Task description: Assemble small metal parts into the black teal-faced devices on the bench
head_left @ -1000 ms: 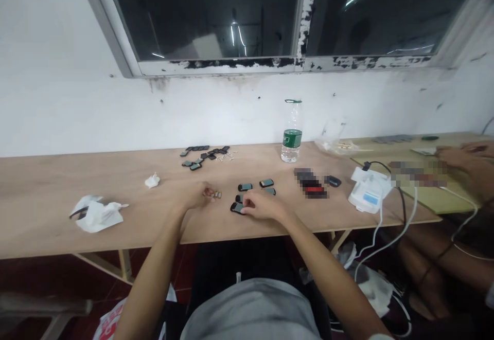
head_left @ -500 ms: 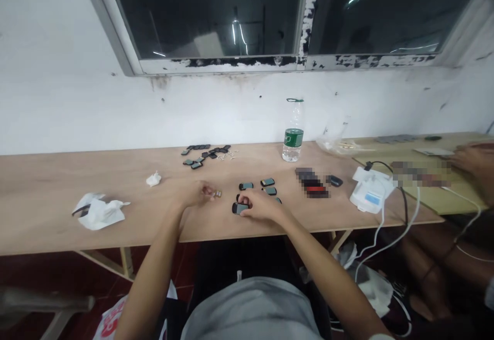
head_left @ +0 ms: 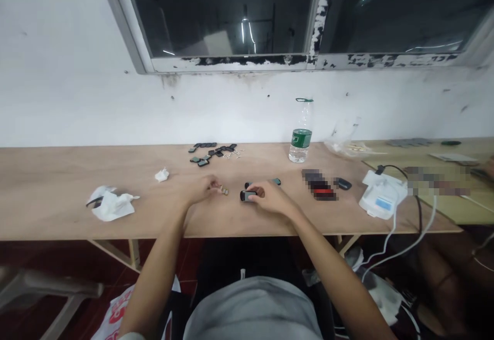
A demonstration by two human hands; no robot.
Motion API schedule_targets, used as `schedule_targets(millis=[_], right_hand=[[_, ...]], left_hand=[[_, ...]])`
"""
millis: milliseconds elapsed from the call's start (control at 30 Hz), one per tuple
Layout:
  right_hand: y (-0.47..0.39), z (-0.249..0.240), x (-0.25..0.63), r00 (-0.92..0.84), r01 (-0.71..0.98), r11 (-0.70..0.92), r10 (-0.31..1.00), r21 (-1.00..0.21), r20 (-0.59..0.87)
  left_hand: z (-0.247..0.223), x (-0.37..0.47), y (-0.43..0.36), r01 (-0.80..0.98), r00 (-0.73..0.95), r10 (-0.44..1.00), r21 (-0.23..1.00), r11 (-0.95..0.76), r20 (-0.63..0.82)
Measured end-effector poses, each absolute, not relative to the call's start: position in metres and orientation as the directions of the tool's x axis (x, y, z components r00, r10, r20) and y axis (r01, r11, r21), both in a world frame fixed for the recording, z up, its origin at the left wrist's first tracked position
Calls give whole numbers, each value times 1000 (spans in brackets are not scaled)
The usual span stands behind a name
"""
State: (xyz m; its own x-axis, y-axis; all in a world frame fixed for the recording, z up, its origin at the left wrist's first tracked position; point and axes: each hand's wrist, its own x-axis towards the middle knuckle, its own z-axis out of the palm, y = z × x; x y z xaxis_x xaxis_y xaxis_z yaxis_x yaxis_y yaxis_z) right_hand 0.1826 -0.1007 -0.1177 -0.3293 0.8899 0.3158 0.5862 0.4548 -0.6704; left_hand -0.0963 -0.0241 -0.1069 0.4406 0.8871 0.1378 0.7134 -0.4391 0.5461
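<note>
My left hand (head_left: 208, 186) is closed over the table, its fingertips pinching a small pale metallic piece (head_left: 224, 191); its exact kind is too small to make out. To the right, my right hand (head_left: 270, 196) grips a small black case with a grey panel (head_left: 248, 196) between thumb and fingers, tilted a little. Behind that hand, similar black-and-grey pieces (head_left: 276, 181) lie on the wooden table (head_left: 239, 221), partly hidden by it. More black pieces (head_left: 204, 161) are grouped farther back toward the wall, with tiny pale parts (head_left: 231, 155) scattered beside them.
A water bottle (head_left: 300, 139) stands near the wall. Crumpled tissues (head_left: 111, 205) lie at the left. On the right are a black fob-like object (head_left: 342, 183), a white device (head_left: 382, 196) with cables and a clear plastic bag (head_left: 343, 145). Part of another person's hand (head_left: 489, 167) shows at the right edge.
My right hand has moved back from the table's front edge, still holding the black case. The other person's hand has drawn toward the right edge. The view has shifted slightly.
</note>
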Motion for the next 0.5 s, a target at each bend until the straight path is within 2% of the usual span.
schedule_targets(millis=[133, 200, 267, 500], right_hand=[[-97, -115, 186, -187, 472, 403, 915, -784, 357], [-97, -112, 186, -162, 411, 389, 921, -824, 354], [-99, -109, 187, -175, 355, 380, 925, -854, 338], [-108, -99, 184, -186, 282, 365, 928, -887, 323]], left_hand=[[-88, -75, -51, 568, 542, 799, 586, -578, 262], [-81, -61, -66, 500, 594, 753, 604, -620, 282], [-77, -49, -76, 448, 633, 696, 572, -687, 340], [-77, -32, -84, 509, 614, 665, 430, -745, 425]])
